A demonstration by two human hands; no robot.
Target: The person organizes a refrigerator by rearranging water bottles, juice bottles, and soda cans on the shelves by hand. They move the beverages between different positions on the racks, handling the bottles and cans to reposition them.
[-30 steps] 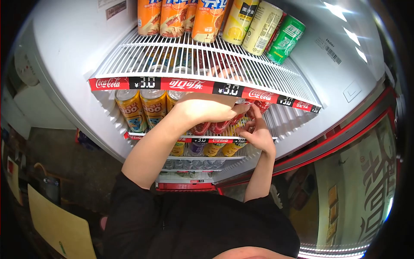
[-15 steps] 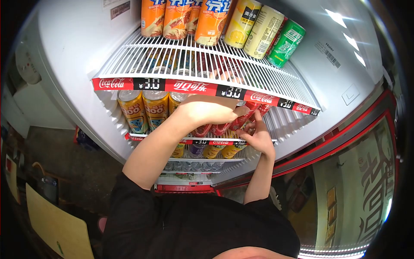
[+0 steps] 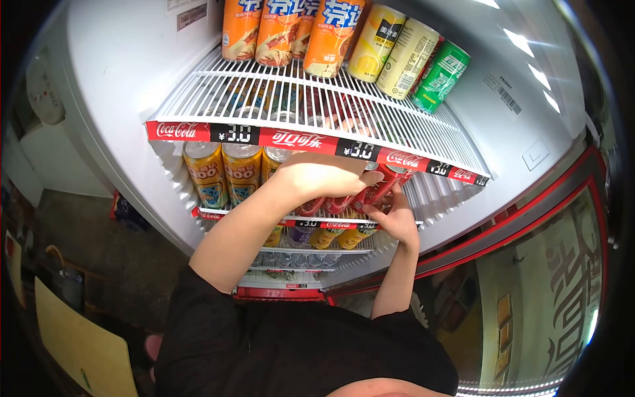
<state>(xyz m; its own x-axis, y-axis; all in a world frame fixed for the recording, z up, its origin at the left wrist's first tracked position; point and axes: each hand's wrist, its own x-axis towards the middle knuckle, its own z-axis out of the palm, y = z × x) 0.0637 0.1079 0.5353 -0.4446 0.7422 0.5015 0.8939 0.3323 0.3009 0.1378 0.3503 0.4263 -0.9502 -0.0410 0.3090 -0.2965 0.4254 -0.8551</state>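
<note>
Red cans (image 3: 338,204) stand on the second shelf of an open drinks fridge. My left hand (image 3: 331,175) reaches in over them, beneath the upper shelf. Its thumb lies across the front near a tilted red can (image 3: 378,192); its other fingers are mostly hidden by the price strip, with a little skin showing through the wire. From the right, my right hand (image 3: 397,220) closes round the lower part of that tilted can, its thumb in front. Yellow-orange cans (image 3: 241,173) stand to the left of my left hand.
The upper wire shelf (image 3: 264,99) has a red price strip (image 3: 304,139) along its front, close above my hands. It bears orange cans (image 3: 331,40), yellow cans (image 3: 374,43) and a green can (image 3: 441,78). Lower shelves hold more drinks. The glass door (image 3: 529,284) stands open at right.
The view has shifted slightly. My right hand's fingers have drawn in around the red can, which now shows more of its side. My left hand stays under the shelf.
</note>
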